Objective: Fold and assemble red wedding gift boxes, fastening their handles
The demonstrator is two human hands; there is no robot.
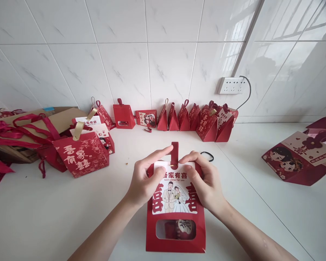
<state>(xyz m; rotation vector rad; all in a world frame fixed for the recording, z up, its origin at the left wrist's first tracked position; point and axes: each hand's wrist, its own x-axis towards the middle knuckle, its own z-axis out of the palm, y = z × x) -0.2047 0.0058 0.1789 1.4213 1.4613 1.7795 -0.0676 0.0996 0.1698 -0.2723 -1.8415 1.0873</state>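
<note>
A red gift box [176, 245] stands upright on the white surface in front of me, with a clear window [165, 230] low on its front and dark red wrapped contents behind it. A white card [174, 203] with a bride and groom covers the upper front. My left hand [148, 175] grips the box's upper left edge, thumb on the card, index fingertip at the red strap loop [175, 152]. My right hand [203, 177] holds the upper right edge, its index fingertip beside the strap's base and a small gold fastener [174, 165]. Both hands' other fingers are hidden behind the box.
Several red gift boxes [184, 117] line the tiled wall. More boxes [81, 154] and ribbons [34, 123] lie piled at left; another patterned box [301, 159] sits at right. A black loop [208, 156] lies behind my right hand. A power socket [232, 86] is on the wall.
</note>
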